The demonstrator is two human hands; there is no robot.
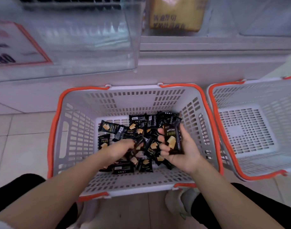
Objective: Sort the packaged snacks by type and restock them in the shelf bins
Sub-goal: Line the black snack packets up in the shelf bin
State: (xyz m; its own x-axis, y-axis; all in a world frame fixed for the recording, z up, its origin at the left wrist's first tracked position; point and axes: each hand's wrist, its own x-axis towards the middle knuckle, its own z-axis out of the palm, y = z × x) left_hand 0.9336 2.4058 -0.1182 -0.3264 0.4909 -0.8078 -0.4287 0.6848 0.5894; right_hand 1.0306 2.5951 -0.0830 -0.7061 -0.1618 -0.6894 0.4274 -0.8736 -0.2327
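Knees in dark trousers (17, 192) at 7 and 5 o'clock, a pale shoe (177, 205) on the tiled floor (22, 142) between them, just behind the basket's near rim.

Both forearms reach forward into the grey basket (78, 129) with orange handles, centre frame. Left hand (121, 147) is palm down in the pile of snack packets (139, 129), fingertips buried among the wrappers; cannot tell whether the fingers are pinching one or lying loose, the hand is motion-blurred. Right hand (179, 146) at about 3 o'clock of the pile, palm up, fingers curled around a small stack of black packets (172, 139), top one face up showing a yellow cracker picture.

Loose packets are heaped over the middle and far-right of the basket floor, all the same black wrapper, some face down.

Second grey basket (257, 129) at 3 o'clock, just beside the first, rims nearly touching.

Far: clear shelf bin (92, 38) at 11 o'clock with a red-bordered price tag (17, 45) at its left. A yellow package (176, 14) at 12 o'clock sits in the neighbouring bin, blurred.
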